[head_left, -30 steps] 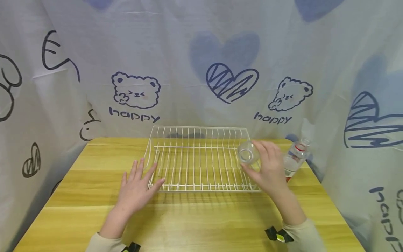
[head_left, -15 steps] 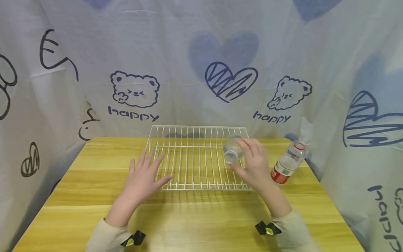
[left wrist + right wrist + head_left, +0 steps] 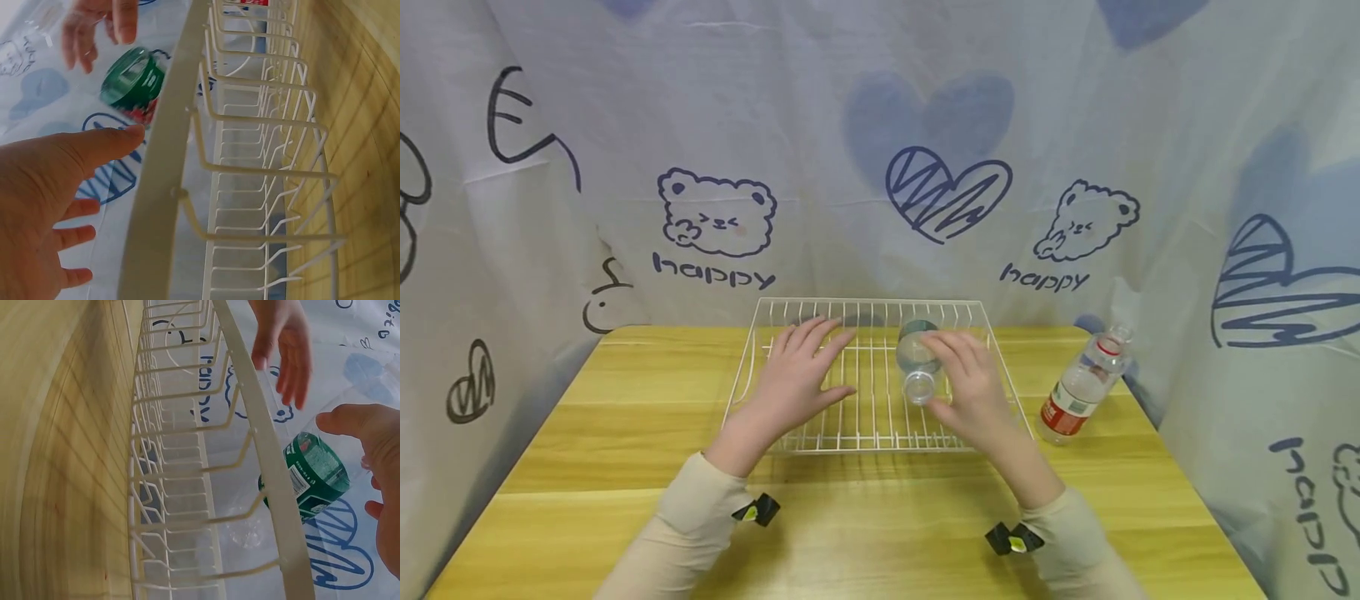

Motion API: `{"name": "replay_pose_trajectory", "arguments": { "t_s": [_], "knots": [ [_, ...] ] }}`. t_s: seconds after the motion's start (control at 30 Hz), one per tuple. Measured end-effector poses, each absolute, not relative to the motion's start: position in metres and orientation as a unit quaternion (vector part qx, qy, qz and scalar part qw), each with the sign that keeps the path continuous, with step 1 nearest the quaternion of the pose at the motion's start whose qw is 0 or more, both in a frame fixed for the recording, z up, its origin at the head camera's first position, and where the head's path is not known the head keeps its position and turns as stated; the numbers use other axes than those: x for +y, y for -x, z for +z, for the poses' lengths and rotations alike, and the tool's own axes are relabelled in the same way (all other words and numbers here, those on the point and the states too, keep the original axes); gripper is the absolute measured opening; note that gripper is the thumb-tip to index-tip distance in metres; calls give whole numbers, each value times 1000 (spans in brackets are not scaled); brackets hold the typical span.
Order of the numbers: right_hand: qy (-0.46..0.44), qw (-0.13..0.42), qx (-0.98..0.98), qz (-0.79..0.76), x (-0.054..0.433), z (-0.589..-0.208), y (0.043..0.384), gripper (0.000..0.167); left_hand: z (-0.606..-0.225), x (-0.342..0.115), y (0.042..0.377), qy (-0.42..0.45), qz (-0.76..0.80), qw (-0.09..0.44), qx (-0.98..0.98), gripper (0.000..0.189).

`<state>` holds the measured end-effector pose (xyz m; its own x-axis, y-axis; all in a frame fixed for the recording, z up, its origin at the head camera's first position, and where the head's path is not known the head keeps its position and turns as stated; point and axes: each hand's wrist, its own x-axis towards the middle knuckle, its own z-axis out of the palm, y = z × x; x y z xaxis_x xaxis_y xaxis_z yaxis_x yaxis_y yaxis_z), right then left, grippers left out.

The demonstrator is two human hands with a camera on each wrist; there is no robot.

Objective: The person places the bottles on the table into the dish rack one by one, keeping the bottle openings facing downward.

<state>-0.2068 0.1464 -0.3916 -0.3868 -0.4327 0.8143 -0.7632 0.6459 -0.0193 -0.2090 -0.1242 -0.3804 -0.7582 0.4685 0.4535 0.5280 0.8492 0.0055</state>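
- Head cam: right hand (image 3: 973,387) has the clear bottle w/ green label (image 3: 917,350) gripped btwn fingers & thumb, held over the white wire rack (image 3: 865,451), a bit right of the middle. Neck tips twd the person; can't tell if the base touches the wires.
- Same view: left hand (image 3: 797,375) holds nothing, fingers spread over the rack's left half. Red-label bottle (image 3: 1075,396) is on the table (image 3: 865,533) right of the rack, well apart from either hand.
- Imo: keep the grip light, thin plastic prob dents easily. Line it up w/ the wires & keep the neck clear of the front rail. Left hand's well placed to steady the bottle or rack if needed.
- Writing: "happy" on the curtain (image 3: 820,92), a few times, w/ bear & heart doodles. Red label's text is too small to read.
- L wrist cam: green label w/ some red near the left thumb, no legible brand.
- R wrist cam: white barcode (image 3: 299,481) on the green label, other print unreadable tbh. Right hand's around the clear part.
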Motion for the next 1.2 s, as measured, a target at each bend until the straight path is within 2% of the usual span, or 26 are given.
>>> {"name": "replay_pose_trajectory", "arguments": {
  "t_s": [0.43,0.73,1.0,1.2],
  "knots": [
    [-400,407,-798,195,133,-392,206,75,-376,-111,233,351,-43,310,-882,89],
    [-416,409,-780,226,130,-393,206,71,-372,-113,243,390,-37,312,-866,88],
    [-416,410,-775,241,126,-395,206,71,-375,-114,252,419,-48,335,-843,82],
    [-420,400,-777,243,124,-394,206,72,-374,-115,254,424,-51,326,-843,82]
  ]
}}
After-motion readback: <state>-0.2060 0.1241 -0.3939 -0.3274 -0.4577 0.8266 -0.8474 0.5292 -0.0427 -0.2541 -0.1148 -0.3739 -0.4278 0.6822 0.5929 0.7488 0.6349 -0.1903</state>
